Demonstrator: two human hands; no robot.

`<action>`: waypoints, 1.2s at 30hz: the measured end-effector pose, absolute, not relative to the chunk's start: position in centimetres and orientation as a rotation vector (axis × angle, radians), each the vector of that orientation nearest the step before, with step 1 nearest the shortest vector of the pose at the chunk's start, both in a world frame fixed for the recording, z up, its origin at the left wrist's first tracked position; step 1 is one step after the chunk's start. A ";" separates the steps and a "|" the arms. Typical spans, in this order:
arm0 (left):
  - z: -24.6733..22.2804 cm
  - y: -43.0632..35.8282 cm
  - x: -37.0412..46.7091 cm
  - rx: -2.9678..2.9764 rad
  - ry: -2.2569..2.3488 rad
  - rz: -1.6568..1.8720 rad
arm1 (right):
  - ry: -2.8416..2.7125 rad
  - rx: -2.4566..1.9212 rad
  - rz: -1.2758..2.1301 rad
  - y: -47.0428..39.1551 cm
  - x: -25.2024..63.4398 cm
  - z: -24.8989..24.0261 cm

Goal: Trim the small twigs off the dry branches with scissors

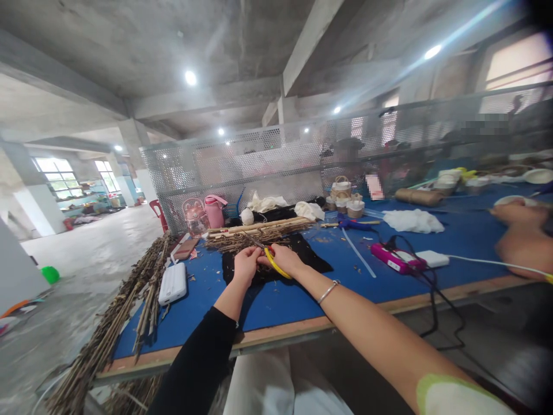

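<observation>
My right hand [286, 259] is closed around yellow-handled scissors [277, 266], whose dark blades point away to the upper left. Close beside the blades, my left hand [246, 265] is closed in a pinch; what lies between its fingers is too small to make out. Both hands are over a black cloth [313, 256] scattered with plant bits. Just beyond them lies a pile of thin brown twigs [224, 241], with thicker pale sticks [259, 226] along its far side.
Long dry stalks [129, 294] overhang the left edge of the blue table [285, 308]. A white power bank [173, 282], a pink device [395, 258] with cables, and white cloth [412, 221] lie around. Another person's hand [521, 216] is at far right. A perforated metal screen [233, 155] stands behind.
</observation>
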State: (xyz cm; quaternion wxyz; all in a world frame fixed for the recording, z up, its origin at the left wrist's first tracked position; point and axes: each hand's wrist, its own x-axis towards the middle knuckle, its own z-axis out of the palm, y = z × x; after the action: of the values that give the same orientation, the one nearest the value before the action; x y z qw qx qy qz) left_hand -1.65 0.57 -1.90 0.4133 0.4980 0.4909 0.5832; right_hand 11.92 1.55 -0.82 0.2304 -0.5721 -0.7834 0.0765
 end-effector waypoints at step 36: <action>-2.5 0.9 -1.9 1.417 1.409 1.418 | -2.180 -1.615 0.200 2.2 12.1 -1.1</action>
State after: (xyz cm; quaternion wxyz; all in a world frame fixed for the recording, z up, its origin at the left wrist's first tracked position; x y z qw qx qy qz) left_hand -1.89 0.87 -2.46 0.3390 0.5443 0.5409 0.5443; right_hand 12.10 2.17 -1.14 0.2088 -0.5805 -0.7837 0.0720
